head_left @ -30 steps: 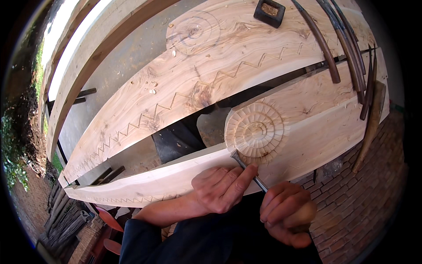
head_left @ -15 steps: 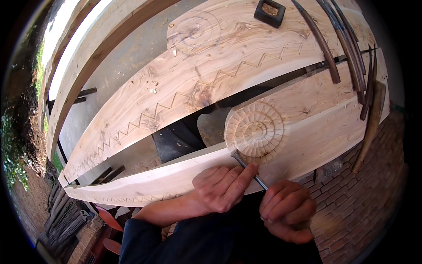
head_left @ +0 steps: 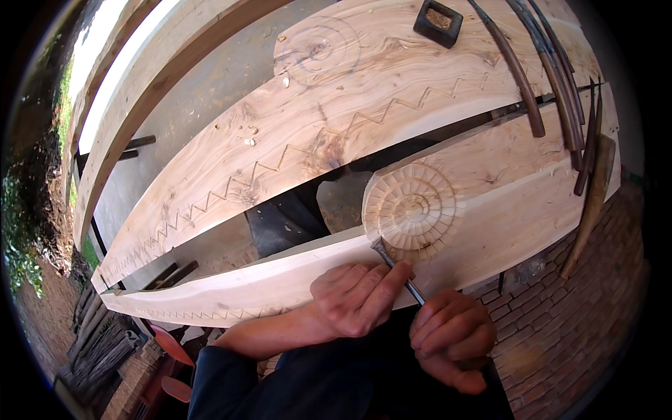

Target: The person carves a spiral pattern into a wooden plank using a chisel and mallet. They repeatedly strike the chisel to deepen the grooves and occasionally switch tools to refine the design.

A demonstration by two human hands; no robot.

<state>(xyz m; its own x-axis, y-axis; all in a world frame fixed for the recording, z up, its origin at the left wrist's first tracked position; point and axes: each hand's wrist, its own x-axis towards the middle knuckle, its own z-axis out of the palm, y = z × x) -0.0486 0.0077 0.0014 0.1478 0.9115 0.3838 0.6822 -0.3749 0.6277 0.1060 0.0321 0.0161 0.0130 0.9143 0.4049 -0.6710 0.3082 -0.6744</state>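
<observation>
Round carving of ringed, wedge-shaped cuts lies at the upper edge of the nearer pale wooden plank. Left of it, over the plank's lower edge, the left hand is curled with fingertips on a slim grey metal tool, apparently to guide its tip at the carving's lower-left rim. The right hand is closed round the tool's rear, probably to drive it. Brown-handled metal tools lie near the plank's right end, likely for easy reach.
</observation>
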